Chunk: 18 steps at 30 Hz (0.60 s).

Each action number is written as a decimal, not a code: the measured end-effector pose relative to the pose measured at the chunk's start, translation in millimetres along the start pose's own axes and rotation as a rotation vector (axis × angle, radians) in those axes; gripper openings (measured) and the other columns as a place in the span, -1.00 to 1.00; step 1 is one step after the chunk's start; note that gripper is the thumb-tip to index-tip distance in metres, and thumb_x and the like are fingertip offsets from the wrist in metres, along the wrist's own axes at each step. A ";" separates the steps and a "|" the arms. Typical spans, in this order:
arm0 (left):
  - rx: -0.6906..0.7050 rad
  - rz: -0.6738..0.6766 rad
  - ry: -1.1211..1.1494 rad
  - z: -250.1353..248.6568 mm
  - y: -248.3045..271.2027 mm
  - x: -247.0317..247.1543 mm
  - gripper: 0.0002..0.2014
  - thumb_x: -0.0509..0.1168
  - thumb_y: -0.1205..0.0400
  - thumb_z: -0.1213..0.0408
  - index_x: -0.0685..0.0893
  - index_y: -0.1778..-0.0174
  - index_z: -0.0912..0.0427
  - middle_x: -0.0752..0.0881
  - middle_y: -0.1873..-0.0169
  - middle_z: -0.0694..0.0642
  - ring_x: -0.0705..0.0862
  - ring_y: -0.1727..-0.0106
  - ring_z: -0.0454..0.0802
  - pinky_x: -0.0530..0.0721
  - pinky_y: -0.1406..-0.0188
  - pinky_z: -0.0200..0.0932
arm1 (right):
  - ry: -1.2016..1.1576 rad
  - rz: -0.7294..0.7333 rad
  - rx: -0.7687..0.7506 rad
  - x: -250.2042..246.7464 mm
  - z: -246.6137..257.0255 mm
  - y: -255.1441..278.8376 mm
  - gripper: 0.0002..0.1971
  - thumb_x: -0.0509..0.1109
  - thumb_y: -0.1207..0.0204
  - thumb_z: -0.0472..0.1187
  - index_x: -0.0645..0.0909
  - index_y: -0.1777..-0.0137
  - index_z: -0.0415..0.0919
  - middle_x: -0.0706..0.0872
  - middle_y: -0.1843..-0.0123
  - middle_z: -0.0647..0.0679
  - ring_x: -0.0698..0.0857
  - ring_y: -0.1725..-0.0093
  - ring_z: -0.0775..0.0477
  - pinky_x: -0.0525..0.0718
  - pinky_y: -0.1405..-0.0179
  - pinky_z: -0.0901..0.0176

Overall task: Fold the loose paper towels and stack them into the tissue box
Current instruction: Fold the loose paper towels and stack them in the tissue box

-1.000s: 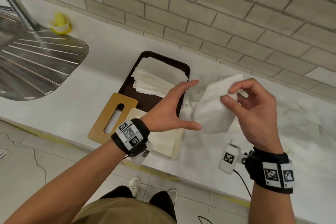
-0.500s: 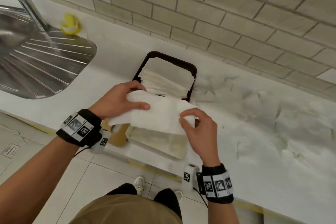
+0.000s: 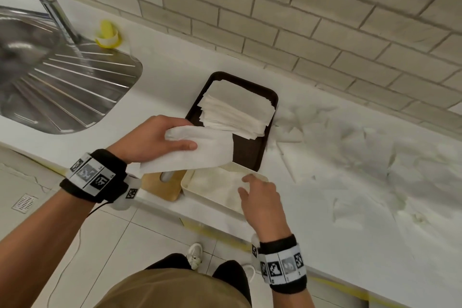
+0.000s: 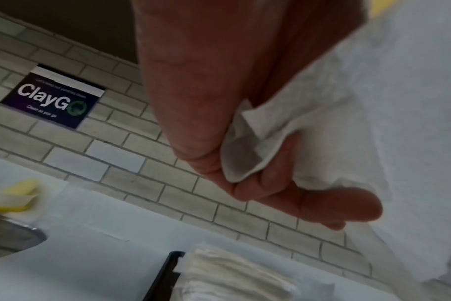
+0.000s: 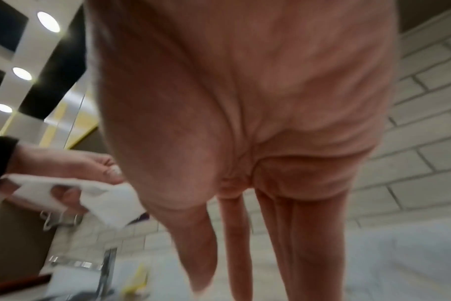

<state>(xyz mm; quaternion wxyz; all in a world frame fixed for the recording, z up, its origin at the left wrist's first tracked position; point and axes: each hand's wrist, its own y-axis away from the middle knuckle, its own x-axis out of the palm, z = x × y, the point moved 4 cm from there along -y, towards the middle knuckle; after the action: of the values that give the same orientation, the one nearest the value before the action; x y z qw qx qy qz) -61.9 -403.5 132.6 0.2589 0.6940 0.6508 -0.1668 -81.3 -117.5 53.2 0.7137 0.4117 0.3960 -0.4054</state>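
Along the tiled wall [image 3: 287,15], white countertop [image 3: 350,220] runs left to right; its right stretch is strewn with loose white sheets [image 3: 355,157], washed out against the surface, so edges and count are hard to make out. Steel sink [image 3: 65,87] at far left, cut off by the frame edge, tap blurred. Dark tray [image 3: 247,155] sits near the wall, holding a stack of paper towels [image 3: 235,112] with ragged, offset edges. Just below the tray, touching or nearly so, the cream tissue box [image 3: 190,187] stands open; pale paper lies inside, layers not distinguishable. Wooden lid [image 3: 162,186] with a slot lies beside the box on its left, largely hidden under the held sheet. Folded paper towel [image 3: 200,152] is held above the box's left end and the tray's near edge. Left hand [image 3: 152,140] pinches it, thumb over the top and fingers curled beneath; the left wrist view shows a folded corner tucked between the fingers [image 4: 309,205]. Right hand [image 3: 260,197] hangs over the box's right end, fingers straight and loose, holding nothing; whether the tips touch the paper inside cannot be told, and the right wrist view is too blurred to help. Small yellow object [image 3: 107,37] by the tap, unidentifiable. Dark sign [image 4: 52,97] on the wall reads "ClayGo".
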 end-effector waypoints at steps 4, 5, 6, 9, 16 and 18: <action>0.042 0.041 0.069 -24.7 -2.7 4.8 -0.66 0.61 -0.60 -0.04 0.82 -0.29 -0.17 0.88 -0.12 -0.17 0.85 -0.14 -0.19 0.78 -0.10 -0.20 | -0.590 -0.291 -0.117 -70.1 26.5 8.7 -0.63 0.23 -0.80 0.33 0.54 -0.43 0.18 0.80 -0.15 0.13 0.77 -0.08 0.21 0.66 0.00 0.31; 0.044 0.051 0.090 -29.2 -4.0 8.3 -0.64 0.64 -0.58 -0.02 0.82 -0.30 -0.19 0.88 -0.13 -0.19 0.85 -0.15 -0.22 0.77 -0.08 -0.24 | -0.801 -0.256 -0.110 -76.5 32.0 6.3 -0.65 0.28 -0.76 0.35 0.54 -0.38 0.20 0.81 -0.05 0.11 0.78 0.00 0.20 0.68 0.04 0.32; 0.051 0.058 0.097 -33.0 -5.2 12.0 -0.60 0.66 -0.56 0.00 0.81 -0.31 -0.21 0.87 -0.14 -0.23 0.84 -0.16 -0.26 0.75 -0.07 -0.30 | -0.959 -0.213 -0.093 -76.9 34.8 2.4 -0.66 0.37 -0.74 0.32 0.56 -0.34 0.17 0.83 0.02 0.01 0.80 0.05 0.10 0.75 0.04 0.15; 0.061 0.032 0.063 -28.5 -9.1 19.5 -0.44 0.73 -0.46 0.00 0.75 -0.39 -0.23 0.83 -0.24 -0.26 0.75 -0.29 -0.36 0.69 -0.22 -0.37 | -1.143 -0.271 -0.063 -70.6 26.6 -4.7 -0.73 0.62 -0.67 0.08 0.68 -0.21 0.00 0.84 -0.11 -0.24 0.83 -0.15 -0.34 0.81 -0.25 -0.45; -0.051 -0.162 0.288 -2.9 0.1 33.9 -0.93 0.59 -0.66 0.18 0.92 -0.01 0.06 0.92 0.02 -0.03 0.88 -0.11 -0.03 0.81 -0.34 0.18 | -1.143 -0.195 -0.001 -37.9 -26.5 10.1 -0.72 0.62 -0.67 -0.24 0.51 -0.02 -0.08 0.62 -0.02 -0.15 0.69 0.03 -0.22 0.70 -0.07 -0.22; 0.025 -0.143 0.255 -16.2 -2.2 40.4 -0.94 0.56 -0.69 0.20 0.92 -0.03 0.06 0.92 0.02 -0.06 0.89 -0.09 -0.06 0.81 -0.34 0.13 | -1.000 -0.069 0.031 -33.1 -38.9 13.0 -0.68 0.65 -0.63 -0.28 0.52 -0.06 -0.05 0.72 -0.09 -0.06 0.83 -0.03 -0.30 0.77 -0.03 -0.11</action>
<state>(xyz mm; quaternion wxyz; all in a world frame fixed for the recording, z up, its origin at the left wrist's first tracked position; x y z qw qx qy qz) -61.8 -361.1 122.5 0.1528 0.6646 0.7240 -0.1036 -90.4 -69.5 72.9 0.7961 0.1641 0.0129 -0.5823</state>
